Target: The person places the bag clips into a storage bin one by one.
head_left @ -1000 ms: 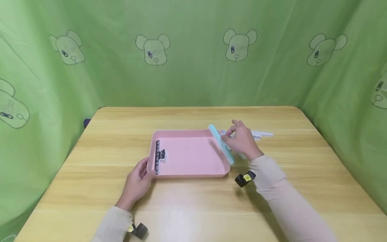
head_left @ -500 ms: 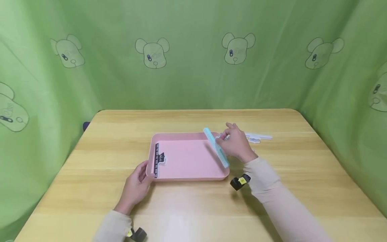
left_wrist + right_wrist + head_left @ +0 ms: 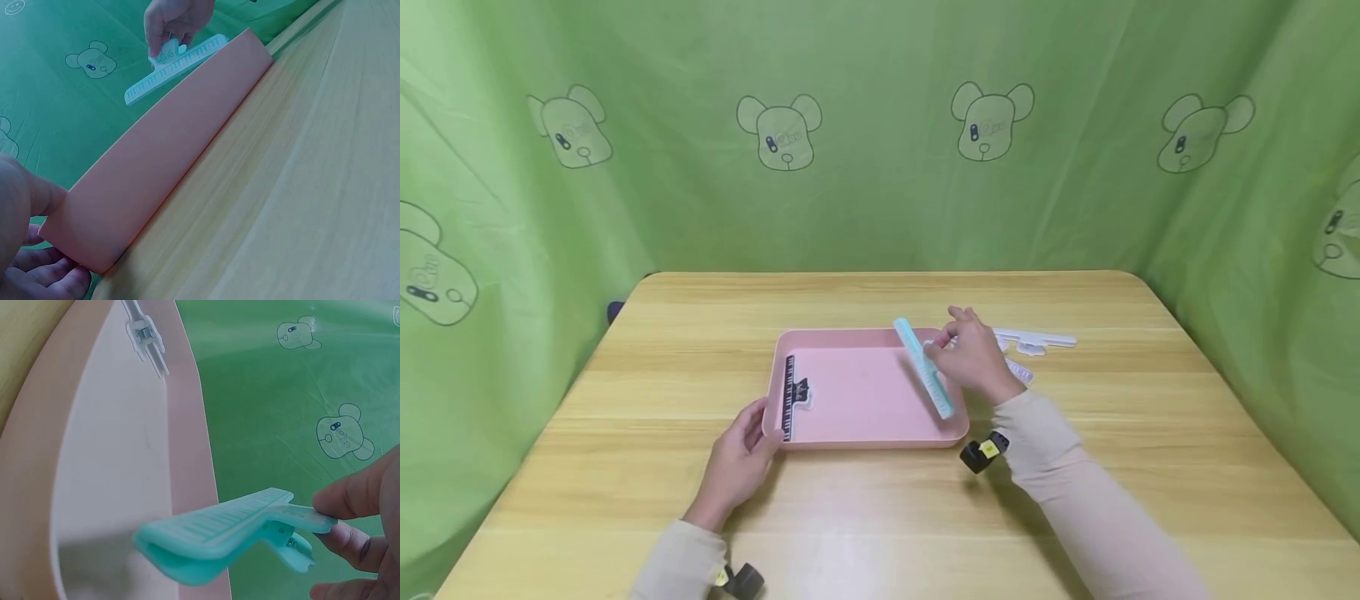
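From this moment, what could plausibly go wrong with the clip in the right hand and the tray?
1. The right hand pinches the turquoise clip only by its handle end, so the long bar might twist or slip from the fingertips.
2. The clip hangs tilted over the right part of the pink tray, so it could knock the rim if lowered carelessly.
3. The left hand holds one tray corner; a tug there might shift the black-patterned clip inside.

My left arm (image 3: 679, 557) comes in from the lower left, and my left hand (image 3: 737, 462) grips, thumb apart from the bent fingers. My right arm (image 3: 1097, 508) angles in from the lower right, reaching farther; my right hand (image 3: 972, 354) is raised, thumb and forefinger pinching, other fingers extended. Pale sleeves cover both forearms.
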`<state>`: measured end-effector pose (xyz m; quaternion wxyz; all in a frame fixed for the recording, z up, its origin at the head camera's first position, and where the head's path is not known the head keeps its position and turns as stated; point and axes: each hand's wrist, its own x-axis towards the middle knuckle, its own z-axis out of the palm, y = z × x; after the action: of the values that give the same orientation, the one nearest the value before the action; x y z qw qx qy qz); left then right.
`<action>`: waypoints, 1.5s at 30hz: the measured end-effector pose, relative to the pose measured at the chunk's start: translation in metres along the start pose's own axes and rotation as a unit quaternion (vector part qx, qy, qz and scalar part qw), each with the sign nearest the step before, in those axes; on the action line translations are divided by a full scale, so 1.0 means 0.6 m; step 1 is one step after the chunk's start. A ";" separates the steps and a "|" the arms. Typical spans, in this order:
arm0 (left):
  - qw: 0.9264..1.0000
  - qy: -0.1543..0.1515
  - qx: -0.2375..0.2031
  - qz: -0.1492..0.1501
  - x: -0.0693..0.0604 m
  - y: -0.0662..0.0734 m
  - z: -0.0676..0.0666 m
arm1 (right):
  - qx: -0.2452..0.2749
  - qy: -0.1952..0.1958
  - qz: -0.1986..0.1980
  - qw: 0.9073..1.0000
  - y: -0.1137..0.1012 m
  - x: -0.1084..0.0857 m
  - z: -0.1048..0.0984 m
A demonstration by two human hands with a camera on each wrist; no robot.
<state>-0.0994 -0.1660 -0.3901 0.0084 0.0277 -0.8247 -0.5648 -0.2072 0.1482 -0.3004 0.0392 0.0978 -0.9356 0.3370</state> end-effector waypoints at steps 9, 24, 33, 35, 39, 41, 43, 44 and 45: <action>1.000 -0.001 0.002 -0.001 0.000 0.003 0.002 | -0.004 0.003 -0.006 1.000 0.000 0.000 0.013; 1.000 0.003 0.011 -0.005 -0.002 0.005 0.000 | 0.010 -0.007 -0.007 1.000 -0.023 0.002 0.030; 1.000 0.000 0.004 0.003 0.002 0.005 0.001 | 0.007 0.002 -0.004 1.000 -0.031 0.003 0.037; 1.000 0.001 0.005 0.005 0.003 0.006 0.001 | 0.008 0.003 -0.006 1.000 -0.033 0.003 0.039; 1.000 0.001 0.004 0.006 0.003 0.007 0.001 | 0.008 -0.004 -0.004 1.000 -0.035 0.005 0.046; 1.000 0.001 0.004 0.005 0.002 0.008 0.001 | 0.008 -0.008 -0.001 1.000 -0.036 0.006 0.050; 1.000 -0.001 0.003 0.006 0.001 0.009 0.001 | 0.010 -0.009 0.001 1.000 -0.037 0.006 0.053; 1.000 -0.001 0.002 0.006 0.000 0.009 0.001 | 0.012 -0.009 0.001 1.000 -0.037 0.006 0.055; 1.000 -0.001 0.002 0.007 0.000 0.009 0.001 | 0.014 -0.008 0.001 1.000 -0.037 0.006 0.057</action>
<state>-0.0994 -0.1635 -0.3851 0.0115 0.0210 -0.8260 -0.5632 -0.2063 0.1089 -0.3126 0.0303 0.1002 -0.9312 0.3490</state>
